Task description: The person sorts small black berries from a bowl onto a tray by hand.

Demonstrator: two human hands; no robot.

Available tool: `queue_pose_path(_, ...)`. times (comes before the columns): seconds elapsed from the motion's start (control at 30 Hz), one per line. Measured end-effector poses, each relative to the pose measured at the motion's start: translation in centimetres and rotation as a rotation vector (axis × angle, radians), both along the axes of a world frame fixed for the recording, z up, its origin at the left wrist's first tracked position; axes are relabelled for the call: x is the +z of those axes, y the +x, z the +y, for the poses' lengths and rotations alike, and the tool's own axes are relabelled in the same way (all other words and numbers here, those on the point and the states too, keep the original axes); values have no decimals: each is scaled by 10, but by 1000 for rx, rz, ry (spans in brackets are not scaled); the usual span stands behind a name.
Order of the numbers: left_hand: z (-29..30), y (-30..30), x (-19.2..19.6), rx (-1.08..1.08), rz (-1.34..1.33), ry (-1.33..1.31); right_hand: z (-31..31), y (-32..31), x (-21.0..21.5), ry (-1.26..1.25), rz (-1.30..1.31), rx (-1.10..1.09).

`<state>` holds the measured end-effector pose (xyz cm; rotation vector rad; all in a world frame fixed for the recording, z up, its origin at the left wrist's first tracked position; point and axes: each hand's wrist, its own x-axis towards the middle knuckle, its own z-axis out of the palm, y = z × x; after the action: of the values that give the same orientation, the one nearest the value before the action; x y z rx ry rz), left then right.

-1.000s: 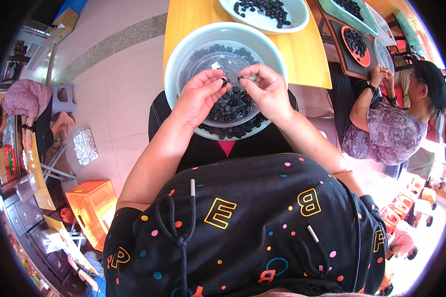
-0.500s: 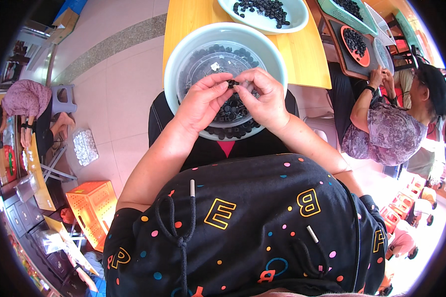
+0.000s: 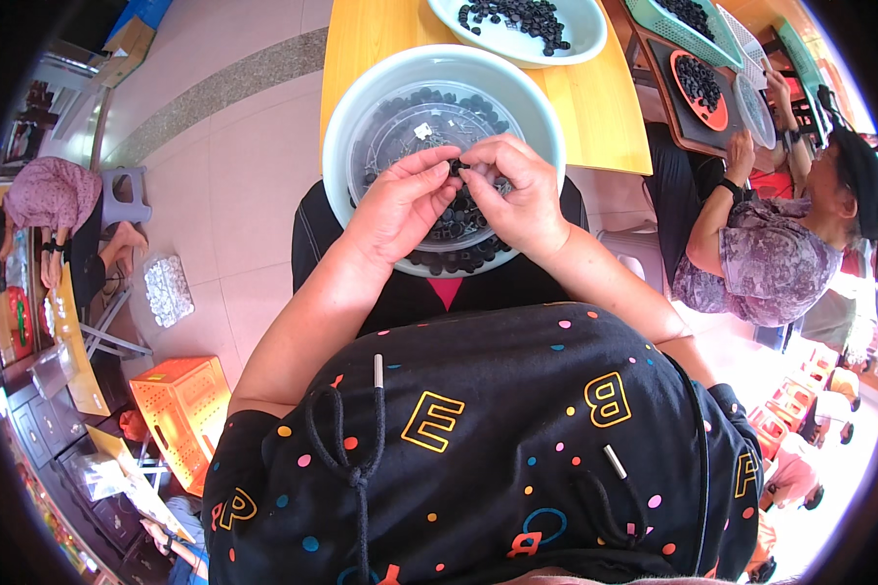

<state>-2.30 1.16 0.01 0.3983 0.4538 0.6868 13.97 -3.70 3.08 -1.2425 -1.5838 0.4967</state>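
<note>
Between the fingertips of both hands is a small black plastic piece; its exact kind is too small to make out. My left hand pinches it from one side, and my right hand pinches it from the other. Both hands are over a clear round tray set inside a large pale-blue basin. Small metal bits and a white square piece lie in the tray, along with black pieces. More black pieces show in the basin below, partly hidden by my hands.
The basin rests at my lap against a yellow table. A second pale-blue basin of black pieces stands farther back. At right, a person sits by an orange plate of black parts. An orange crate is at left.
My hands stay almost in place, with the small black piece turned slightly between them. The person at right has raised a hand to a round tray on their table.
</note>
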Motion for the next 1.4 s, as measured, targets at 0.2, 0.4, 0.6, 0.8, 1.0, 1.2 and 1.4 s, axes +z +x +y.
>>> queue_pose_path(0.2, 4, -5, -13, -37, -62, -23, -1, 1, 4, 20, -11, 4)
queue_pose_path(0.4, 5, -4, -8, -32, -50, -19, 0, 2, 5, 9, -7, 9)
queue_pose_path(0.6, 4, -2, -6, -6, -15, 31, 1, 1, 1, 15, -3, 20)
queue_pose_path(0.8, 2, 1, 1, 47, 23, 15, -1, 3, 0, -83, 13, -4)
queue_pose_path(1.0, 2, 1, -2, 52, -8, 24, 1, 1, -3, -39, 50, -7)
queue_pose_path(1.2, 0, 0, -4, 52, 13, 13, 0, -2, -9, -90, 123, -45)
queue_pose_path(1.4, -2, -1, -4, 62, 21, 22, -2, -4, -14, -89, 167, -48)
